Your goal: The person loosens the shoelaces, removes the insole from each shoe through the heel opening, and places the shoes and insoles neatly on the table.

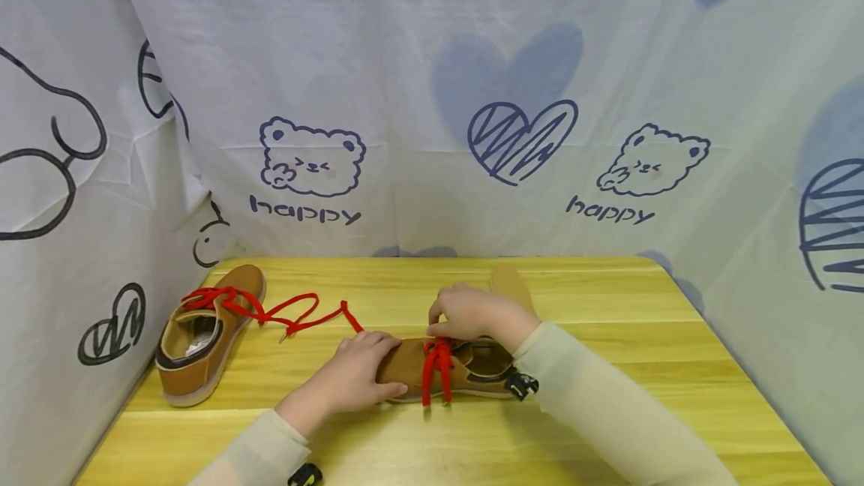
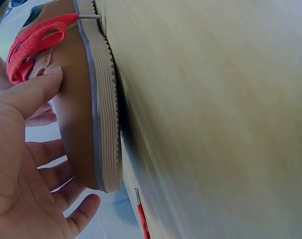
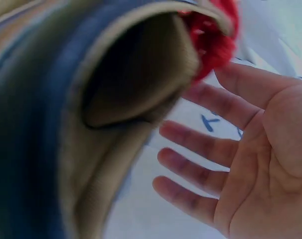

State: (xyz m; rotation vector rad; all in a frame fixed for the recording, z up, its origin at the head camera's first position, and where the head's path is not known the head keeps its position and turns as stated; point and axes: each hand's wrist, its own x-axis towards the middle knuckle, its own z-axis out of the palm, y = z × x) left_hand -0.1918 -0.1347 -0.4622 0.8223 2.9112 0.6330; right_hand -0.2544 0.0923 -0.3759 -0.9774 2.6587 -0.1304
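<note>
A brown shoe (image 1: 406,362) lies sideways on the table in the head view, its toe to the left and its opening to the right. My left hand (image 1: 354,373) grips the toe, with the thumb on the near side and the fingers over the far side. At the laced front, a red shoelace (image 1: 439,366) is tied, with ends hanging down the near side. My right hand (image 1: 472,311) pinches this lace between thumb and index finger on the far side; the other fingers (image 3: 196,172) spread apart in the right wrist view.
A second brown shoe (image 1: 181,382) stands at the left edge of the wooden table (image 1: 607,298). Its long red lace (image 1: 304,317) trails right toward the held shoe. Behind my right hand lies a tan insole-like piece (image 1: 511,287). Printed cloth (image 1: 412,171) encloses the back and sides.
</note>
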